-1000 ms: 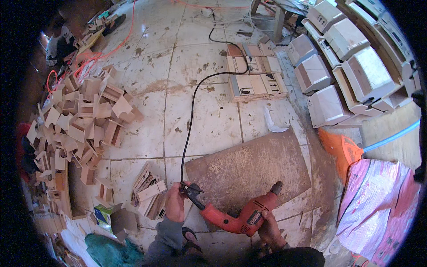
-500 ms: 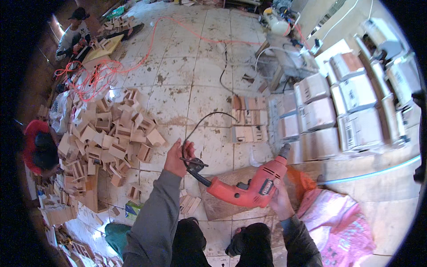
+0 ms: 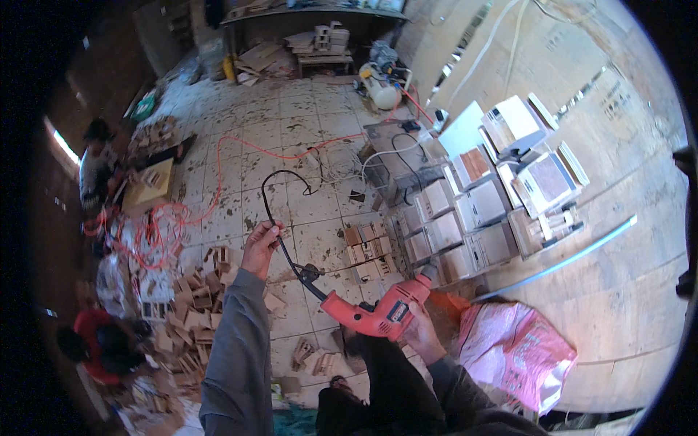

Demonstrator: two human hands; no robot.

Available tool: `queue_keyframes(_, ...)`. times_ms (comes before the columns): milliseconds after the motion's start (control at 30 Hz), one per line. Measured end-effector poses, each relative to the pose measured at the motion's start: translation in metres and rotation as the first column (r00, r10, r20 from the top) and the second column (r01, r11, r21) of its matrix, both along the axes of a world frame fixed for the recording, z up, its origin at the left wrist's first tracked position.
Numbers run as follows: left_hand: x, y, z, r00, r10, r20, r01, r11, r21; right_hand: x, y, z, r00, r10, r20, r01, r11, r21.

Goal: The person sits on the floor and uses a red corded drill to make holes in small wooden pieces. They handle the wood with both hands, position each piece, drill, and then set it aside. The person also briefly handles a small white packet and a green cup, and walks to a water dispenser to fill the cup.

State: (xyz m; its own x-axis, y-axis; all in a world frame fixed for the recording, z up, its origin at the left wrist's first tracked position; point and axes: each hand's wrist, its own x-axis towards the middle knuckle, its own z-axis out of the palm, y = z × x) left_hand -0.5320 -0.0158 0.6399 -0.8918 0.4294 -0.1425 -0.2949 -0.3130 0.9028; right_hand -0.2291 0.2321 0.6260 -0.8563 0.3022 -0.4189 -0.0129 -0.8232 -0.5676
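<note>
In my right hand (image 3: 423, 336) lies a red power drill (image 3: 378, 314), gripped around its body behind the chuck, with the chuck toward the upper right. Its handle end points left, and a black power cord (image 3: 287, 256) leaves it there. The fingers of my left hand (image 3: 260, 245) pinch this cord a short way out from the handle. Between that hand and the drill a small black piece (image 3: 310, 273) is fixed on the cord. Past my left hand the cord loops up and away over the floor.
Wooden box-like pieces (image 3: 193, 312) are heaped at left, near a person in red (image 3: 98, 345). Another person (image 3: 98, 171) sits at a board farther back. Stacked boxes (image 3: 465, 218) stand right, beside a pink sack (image 3: 512, 352). An orange hose (image 3: 218, 182) and an air compressor (image 3: 379, 89) are beyond.
My left hand has slid outward along the cord, away from the black piece, and raised it. The drill has shifted left in view. My view has tilted up, showing more of the far room.
</note>
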Motion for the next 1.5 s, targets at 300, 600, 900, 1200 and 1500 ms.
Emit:
queue_keyframes(300,-0.165,0.096,-0.052,0.954,-0.080,0.289,0.073,0.997,0.036,-0.170,0.062,-0.050,0.988,-0.143,0.063,0.141,0.989,0.045)
queue_keyframes(600,-0.353,0.173,-0.020,0.974,-0.057,0.219,0.064,0.998,-0.024,-0.365,0.158,-0.062,0.971,-0.209,0.114,0.216,0.975,-0.053)
queue_keyframes(900,-0.520,0.248,-0.079,0.871,-0.145,0.468,0.144,0.989,0.039,-0.529,0.294,-0.089,0.892,-0.415,0.180,0.342,0.879,0.333)
queue_keyframes(1200,-0.638,0.378,-0.250,0.700,-0.149,0.698,0.115,0.989,0.095,-0.653,0.417,-0.263,0.717,-0.627,0.304,0.495,0.766,0.410)
queue_keyframes(1500,-0.720,0.485,-0.351,0.678,-0.129,0.724,0.224,0.974,-0.036,-0.724,0.482,-0.388,0.499,-0.760,0.417,0.495,0.645,0.583)
